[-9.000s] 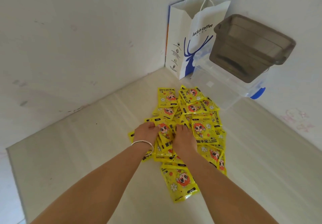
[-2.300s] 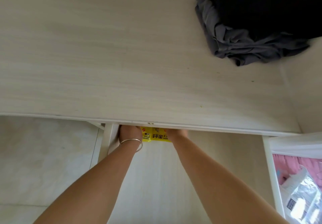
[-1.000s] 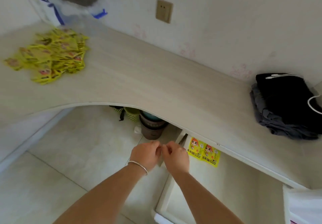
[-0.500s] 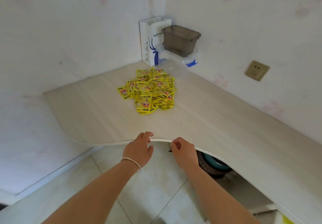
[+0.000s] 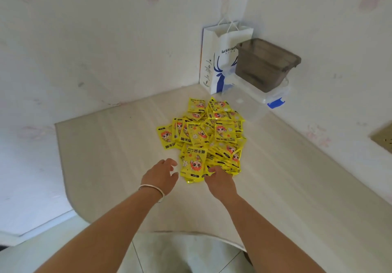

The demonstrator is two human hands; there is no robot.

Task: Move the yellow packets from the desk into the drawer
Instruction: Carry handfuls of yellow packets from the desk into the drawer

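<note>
A heap of yellow packets [image 5: 206,137] with a red-haired cartoon face lies on the pale wooden desk [image 5: 106,145] near the corner. My left hand [image 5: 161,175], with a silver bangle on the wrist, hovers just left of the heap's near edge, fingers spread and holding nothing. My right hand [image 5: 219,180] reaches the heap's near edge, and its fingertips touch the closest packets. The nearest packet [image 5: 193,165] lies between the two hands. The drawer is out of view.
A white and blue paper coffee bag [image 5: 220,60] stands in the desk's corner. Beside it a brown plastic box [image 5: 265,63] sits on a clear box with a blue clip [image 5: 275,103]. The desk's curved front edge [image 5: 191,233] runs below my arms, tiled floor beneath.
Both hands have moved forward from the desk's front edge, over the desk to the near side of the packet heap. The view has come closer to the corner.
</note>
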